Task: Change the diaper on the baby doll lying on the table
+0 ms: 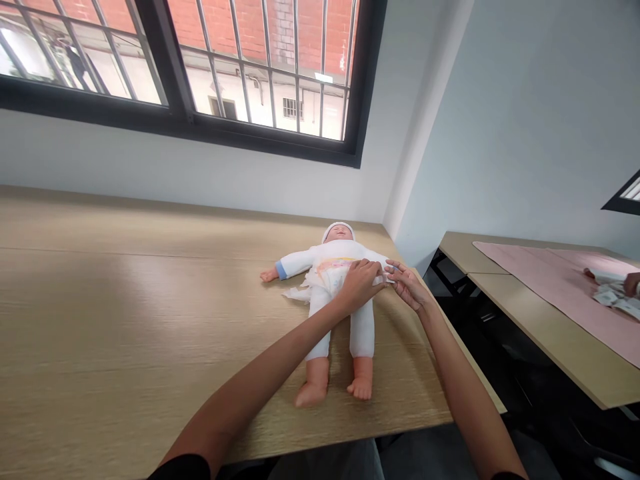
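A baby doll [363,333] in a white suit and white cap lies on its back on the wooden table, feet towards me. Around its waist is a white diaper [330,268] with a coloured print. One loose side flap of it [299,294] sticks out on the left. My left hand [361,285] rests over the doll's right-hand hip in view, fingers closed on the diaper's edge. Beside it, my right hand [407,287] pinches the white tab of the diaper at that same side. The fingertips partly hide the tab.
The wooden table [125,333] stretches left beneath a barred window [270,87]. A second table [540,320] with a pink cloth [545,280] stands to the right across a gap. There another person's hand [632,284] touches crumpled white fabric [617,293].
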The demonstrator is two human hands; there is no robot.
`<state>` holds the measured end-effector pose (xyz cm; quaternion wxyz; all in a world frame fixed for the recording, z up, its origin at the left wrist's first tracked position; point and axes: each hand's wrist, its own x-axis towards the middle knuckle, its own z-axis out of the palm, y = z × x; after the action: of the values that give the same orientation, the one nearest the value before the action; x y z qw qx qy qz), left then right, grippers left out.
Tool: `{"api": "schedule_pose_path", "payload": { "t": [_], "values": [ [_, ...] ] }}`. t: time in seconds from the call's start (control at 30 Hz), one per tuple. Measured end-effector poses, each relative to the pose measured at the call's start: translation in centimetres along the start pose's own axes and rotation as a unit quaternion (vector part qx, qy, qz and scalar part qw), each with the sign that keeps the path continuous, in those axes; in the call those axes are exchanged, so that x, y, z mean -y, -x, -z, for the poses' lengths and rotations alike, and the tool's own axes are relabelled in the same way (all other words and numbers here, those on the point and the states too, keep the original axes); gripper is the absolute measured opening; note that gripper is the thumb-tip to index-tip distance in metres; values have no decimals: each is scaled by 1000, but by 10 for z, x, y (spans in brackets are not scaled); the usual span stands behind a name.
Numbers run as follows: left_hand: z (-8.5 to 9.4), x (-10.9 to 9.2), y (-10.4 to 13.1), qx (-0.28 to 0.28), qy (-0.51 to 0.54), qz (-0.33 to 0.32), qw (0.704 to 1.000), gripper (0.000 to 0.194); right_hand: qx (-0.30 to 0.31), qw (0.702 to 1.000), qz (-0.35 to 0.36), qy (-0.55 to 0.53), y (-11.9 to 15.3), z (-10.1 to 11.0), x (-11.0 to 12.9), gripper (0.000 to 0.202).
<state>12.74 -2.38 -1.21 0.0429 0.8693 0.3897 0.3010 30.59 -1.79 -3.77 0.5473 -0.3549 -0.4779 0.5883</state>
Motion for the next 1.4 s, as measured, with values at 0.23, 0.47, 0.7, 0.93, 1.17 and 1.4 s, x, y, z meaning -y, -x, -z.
{"api": "schedule_pose_path", "payload": {
  "t": [0.23, 0.47, 0.7, 0.93, 1.17, 1.4],
  "values": [
    [0, 0, -1, -9, 25, 17, 1000, 3, 20, 1000, 8, -7, 0, 2, -1, 44],
    [-2, 3, -2, -18, 51, 27, 998, 4, -12, 1000, 18, -10, -2, 2, -1, 42],
    [-2, 3, -2, -20, 54, 31, 998, 6, -34, 999, 36, 3, -4, 5, -3, 42],
    [-3, 4, -3, -21, 55, 31, 998, 6, -38, 998, 30, -30, -2, 2, 1, 44],
    [-4, 4, -3, -43, 48, 10, 998, 15, -24, 999, 22, -41, 0, -2, 2, 44],
    [-3, 4, -3, -39, 113, 30, 992, 18, -26, 998, 29, -59, 0, -3, 1, 43]
  ]
}}
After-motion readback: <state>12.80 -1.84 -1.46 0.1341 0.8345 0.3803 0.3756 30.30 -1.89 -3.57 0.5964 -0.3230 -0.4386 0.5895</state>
